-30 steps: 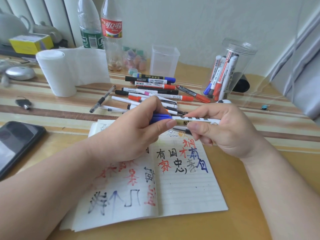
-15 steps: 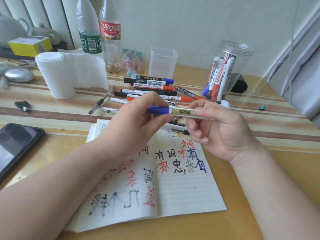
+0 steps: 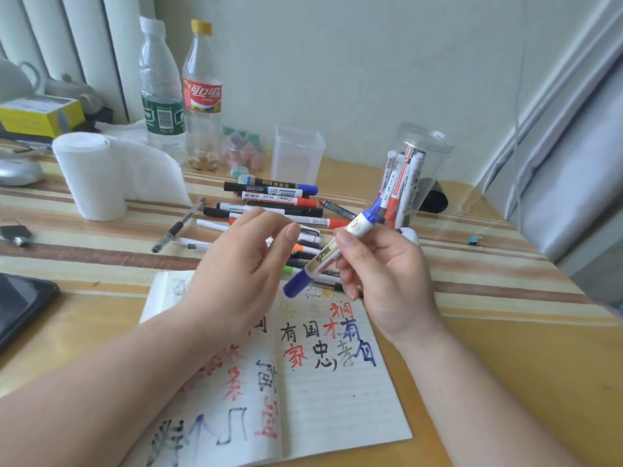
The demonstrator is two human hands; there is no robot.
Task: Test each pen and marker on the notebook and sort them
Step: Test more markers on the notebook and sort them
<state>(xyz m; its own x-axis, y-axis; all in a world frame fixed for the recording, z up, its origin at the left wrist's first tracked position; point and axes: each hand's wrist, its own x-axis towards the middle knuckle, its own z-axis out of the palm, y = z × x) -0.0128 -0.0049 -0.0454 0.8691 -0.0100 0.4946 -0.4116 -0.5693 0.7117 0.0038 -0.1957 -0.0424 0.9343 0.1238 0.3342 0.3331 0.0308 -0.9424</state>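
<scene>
Change: Half a second ago both hands held the white marker with a blue cap (image 3: 325, 259) flat, with the left hand on the cap. Now the left hand (image 3: 242, 267) has let go. The marker tips, with the cap low on the left and the other blue end high on the right.
Left hand: Its fingers are loose and spread and hold nothing. It is near the cap.
Right hand (image 3: 384, 278): Its thumb and fingers curl round the middle of the marker and hold it up in the air.
Where the marker is: Over the top edge of the open lined notebook (image 3: 337, 406), in front of the pile of loose pens and markers (image 3: 279, 203).
Notebook writing: Big signs in black, red and blue. "有", "国" and "忠" can be read.
Marker label: Pale with dark print, too blurry to read.
Cola bottle: The clear bottle with a yellow cap (image 3: 202, 96) has a red label that says "可口可乐" in white. A little brown stuff sits at its bottom.
Water bottle: The clear bottle with a green label (image 3: 161, 92) stands just beside it. Its print is too small to read.
Round jar: The tall clear plastic jar (image 3: 435, 153) holds white markers with blue and red caps, standing on end.
Square cup: The clear square plastic cup (image 3: 298, 153) stands behind the pile.
Small jar: The little clear jar (image 3: 246, 150) holds pink, green and purple bits.
Table: On the yellow striped table (image 3: 505, 365) are also a white paper roll (image 3: 91, 173) and a black phone (image 3: 20, 305).
</scene>
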